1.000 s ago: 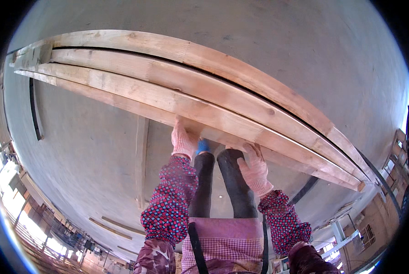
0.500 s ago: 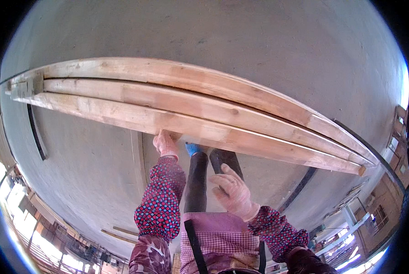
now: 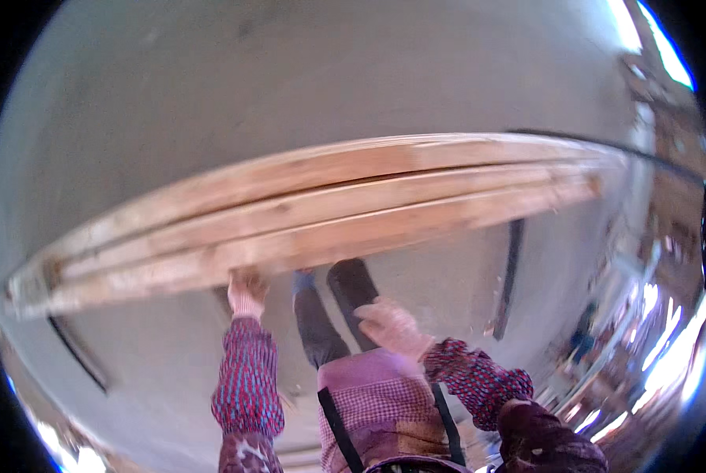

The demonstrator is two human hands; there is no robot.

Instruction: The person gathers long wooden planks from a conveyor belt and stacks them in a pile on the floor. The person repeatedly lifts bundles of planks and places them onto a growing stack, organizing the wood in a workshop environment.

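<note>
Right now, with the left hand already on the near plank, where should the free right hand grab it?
Probably on the nearest plank's lower long edge, right of the left hand, coming from below beside the legs. The plank is long and runs far rightward, so a spread grip should balance it better. The right hand hangs free, apart from the wood.

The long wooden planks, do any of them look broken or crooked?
No break shows. The long pale wooden planks lie side by side on the grey concrete floor; their curve is only the lens. The gloved left hand grips the nearest edge; the gloved right hand is off them. The picture is blurry.
</note>
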